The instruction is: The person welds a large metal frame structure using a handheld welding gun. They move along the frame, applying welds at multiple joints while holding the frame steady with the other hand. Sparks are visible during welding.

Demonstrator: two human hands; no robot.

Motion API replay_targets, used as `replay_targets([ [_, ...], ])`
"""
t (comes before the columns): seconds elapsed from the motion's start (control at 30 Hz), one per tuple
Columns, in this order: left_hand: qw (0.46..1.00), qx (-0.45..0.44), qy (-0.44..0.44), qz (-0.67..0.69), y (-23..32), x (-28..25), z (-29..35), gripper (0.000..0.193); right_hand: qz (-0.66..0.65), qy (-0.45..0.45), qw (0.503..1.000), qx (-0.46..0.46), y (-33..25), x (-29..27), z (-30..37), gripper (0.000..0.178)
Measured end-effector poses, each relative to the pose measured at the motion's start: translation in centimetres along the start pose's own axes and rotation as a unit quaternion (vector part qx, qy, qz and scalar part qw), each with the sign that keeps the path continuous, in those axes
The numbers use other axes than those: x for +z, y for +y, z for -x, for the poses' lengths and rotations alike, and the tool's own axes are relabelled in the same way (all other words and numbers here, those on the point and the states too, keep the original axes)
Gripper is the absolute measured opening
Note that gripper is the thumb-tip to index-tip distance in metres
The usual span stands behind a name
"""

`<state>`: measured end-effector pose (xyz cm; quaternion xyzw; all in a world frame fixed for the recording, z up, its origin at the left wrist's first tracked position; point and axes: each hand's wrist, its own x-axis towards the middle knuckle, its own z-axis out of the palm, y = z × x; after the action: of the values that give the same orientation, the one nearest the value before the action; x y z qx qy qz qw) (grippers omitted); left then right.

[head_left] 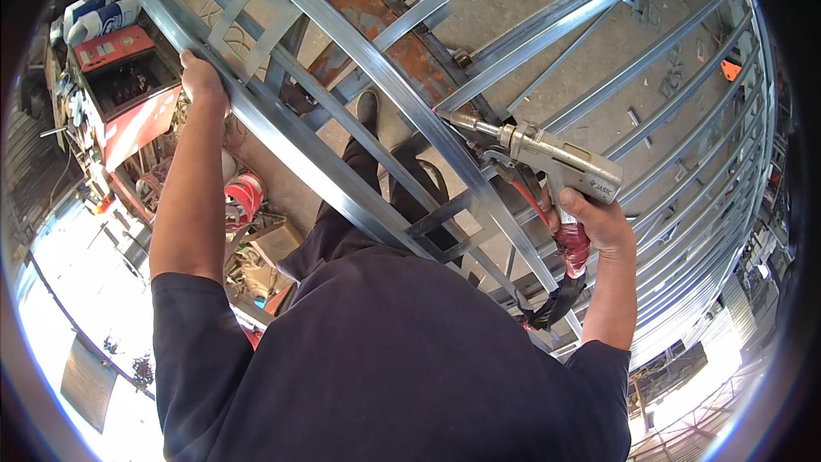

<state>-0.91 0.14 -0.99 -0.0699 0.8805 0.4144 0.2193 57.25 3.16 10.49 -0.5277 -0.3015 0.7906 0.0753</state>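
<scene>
My left hand (pixel 203 85) is closed over the outer edge of a long, shiny steel tube (pixel 282 141) at the near left of a metal frame. My right hand (pixel 599 221) grips a welding gun (pixel 569 162) by its handle, which is wrapped in red tape. The gun has a pale metal body and points left. Its nozzle tip is at a second steel tube (pixel 368 60), but whether it touches I cannot tell. A black cable (pixel 560 301) hangs below the handle. Some of the right fingers are hidden behind the gun.
The frame's many parallel steel bars (pixel 684 103) stretch to the right. Below them lies a rusty steel beam (pixel 363 4) on the concrete floor. A red box (pixel 128 77) and a red spool (pixel 245 197) stand at left. My shoe (pixel 367 109) shows between the tubes.
</scene>
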Motion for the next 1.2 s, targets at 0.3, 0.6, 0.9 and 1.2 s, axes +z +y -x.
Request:
replay_targets([
  [0.3,1.000,-0.004,0.001,0.005,0.4,0.0,0.7,0.065,0.009,-0.002,1.000,0.004,-0.1,0.1,-0.4,0.062],
  [0.6,1.000,0.002,-0.008,0.008,0.3,-0.1,0.8,0.066,0.005,0.002,1.000,0.010,0.2,-0.2,-0.3,0.063],
  [0.9,1.000,-0.003,-0.012,0.005,0.1,-0.2,0.2,0.065,0.006,0.003,1.000,0.028,0.6,-0.7,0.1,0.061],
  [1.2,1.000,-0.009,-0.018,0.022,0.2,-0.2,0.4,0.062,0.027,0.009,1.000,0.010,0.8,-0.6,0.3,0.057],
])
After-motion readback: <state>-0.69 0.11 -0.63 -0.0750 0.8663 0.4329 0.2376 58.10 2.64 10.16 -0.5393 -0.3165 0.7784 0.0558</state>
